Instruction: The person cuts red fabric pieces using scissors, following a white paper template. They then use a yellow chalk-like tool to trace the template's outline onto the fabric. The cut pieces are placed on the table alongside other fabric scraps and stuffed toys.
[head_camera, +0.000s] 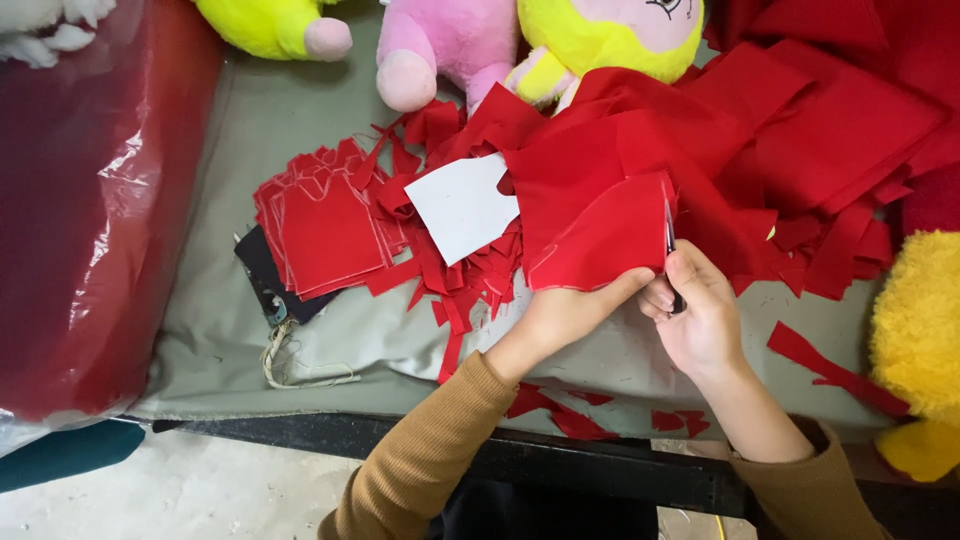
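Gripping red felt piece (600, 240) – left hand (565, 315) clenched on it | right hand (700, 310) grasping scissors (670, 240) | white template (462, 205) beside

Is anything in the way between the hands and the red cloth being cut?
Nothing visible. The left hand already grips the bottom edge of the red cloth piece, and the right hand holds scissors with the blades right at its right edge. The white card template lies to the left, clear of both.
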